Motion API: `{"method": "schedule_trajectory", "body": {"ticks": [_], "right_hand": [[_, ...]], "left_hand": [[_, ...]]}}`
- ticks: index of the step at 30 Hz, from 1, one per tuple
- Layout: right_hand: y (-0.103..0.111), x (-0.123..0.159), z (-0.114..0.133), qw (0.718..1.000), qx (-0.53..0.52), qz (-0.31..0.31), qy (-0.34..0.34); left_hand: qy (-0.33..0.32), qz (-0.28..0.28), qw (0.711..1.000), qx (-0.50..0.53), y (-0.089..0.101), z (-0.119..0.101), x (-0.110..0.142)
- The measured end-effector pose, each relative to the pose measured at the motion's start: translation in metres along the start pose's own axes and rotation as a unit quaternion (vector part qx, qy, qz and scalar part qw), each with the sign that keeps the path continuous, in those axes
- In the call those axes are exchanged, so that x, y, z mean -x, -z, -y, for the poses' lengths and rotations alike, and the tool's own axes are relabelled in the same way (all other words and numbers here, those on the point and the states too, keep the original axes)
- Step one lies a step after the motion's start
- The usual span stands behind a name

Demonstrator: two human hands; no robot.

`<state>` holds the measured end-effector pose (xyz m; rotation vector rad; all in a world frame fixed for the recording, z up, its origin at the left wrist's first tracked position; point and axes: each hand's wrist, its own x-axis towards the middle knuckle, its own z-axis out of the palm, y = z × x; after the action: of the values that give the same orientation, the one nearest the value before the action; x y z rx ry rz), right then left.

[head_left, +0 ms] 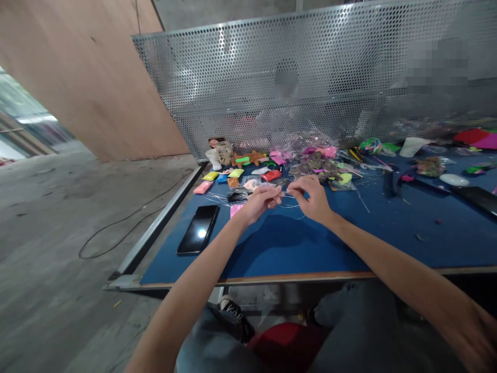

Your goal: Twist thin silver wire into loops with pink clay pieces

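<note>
Above the blue table, my left hand (264,201) is closed, thumb against the fingers, on something small and pale that I cannot make out. Just to its right, my right hand (311,199) pinches with thumb and forefinger close to the left fingertips; what lies in that pinch is too small to tell. Thin pale wires (290,205) show below and between the hands. Behind the left hand lie a dark bundle in clear wrap (237,196) and a clear bag (251,183). A pink packet (235,209) is partly hidden by the left hand.
A black phone (198,230) lies on the blue table (272,259) at left. Colourful packets, including a red one (271,175), and plastic bags (310,141) crowd the back, before a perforated metal panel (248,77). A white oval object (454,180) and dark device (477,199) lie right.
</note>
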<state>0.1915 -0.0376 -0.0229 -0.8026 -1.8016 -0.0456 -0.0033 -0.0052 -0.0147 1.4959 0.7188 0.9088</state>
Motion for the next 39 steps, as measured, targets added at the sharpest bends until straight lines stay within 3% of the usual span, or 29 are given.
{"method": "schedule_trajectory", "body": {"ticks": [2, 3, 5, 8, 13, 18, 21, 25, 27, 30, 34, 39], "right_hand": [[0.0, 0.0, 0.001, 1.0, -0.004, -0.003, 0.029], [0.0, 0.0, 0.001, 1.0, -0.006, -0.005, 0.022], [-0.001, 0.0, 0.0, 0.999, -0.017, -0.009, -0.035], [-0.003, -0.001, -0.003, 0.987, -0.063, -0.018, -0.148], [-0.007, 0.0, -0.006, 0.975, -0.1, -0.015, -0.198], [-0.008, 0.001, -0.001, 0.974, -0.102, -0.01, -0.202], [-0.005, 0.001, 0.001, 0.98, -0.081, -0.015, -0.183], [0.003, -0.002, 0.004, 0.997, 0.025, -0.006, -0.069], [0.007, -0.003, 0.005, 0.999, 0.053, 0.009, -0.007], [0.01, -0.004, 0.007, 0.999, 0.043, 0.015, 0.007], [0.008, -0.003, 0.009, 0.999, 0.015, 0.004, -0.047], [0.005, -0.004, 0.009, 0.995, -0.021, 0.009, -0.094]], "left_hand": [[0.023, 0.001, 1.0, 0.009, -0.002, 0.0, 0.001], [0.005, -0.023, 1.0, -0.016, -0.004, -0.001, 0.002], [-0.077, -0.109, 0.986, -0.102, -0.008, -0.003, 0.004], [-0.186, -0.206, 0.926, -0.255, -0.012, -0.005, 0.007], [-0.232, -0.21, 0.852, -0.42, -0.009, 0.002, 0.006], [-0.248, -0.202, 0.818, -0.478, -0.011, 0.005, 0.008], [-0.22, -0.182, 0.852, -0.44, -0.015, 0.002, 0.009], [-0.13, -0.087, 0.96, -0.232, -0.014, 0.0, 0.006], [-0.079, -0.03, 0.988, -0.131, -0.01, -0.001, 0.006], [-0.06, 0.004, 0.994, -0.096, -0.005, -0.006, 0.008], [-0.09, 0.006, 0.988, -0.126, -0.005, -0.012, 0.01], [-0.028, 0.009, 0.999, -0.02, -0.007, -0.005, 0.008]]}}
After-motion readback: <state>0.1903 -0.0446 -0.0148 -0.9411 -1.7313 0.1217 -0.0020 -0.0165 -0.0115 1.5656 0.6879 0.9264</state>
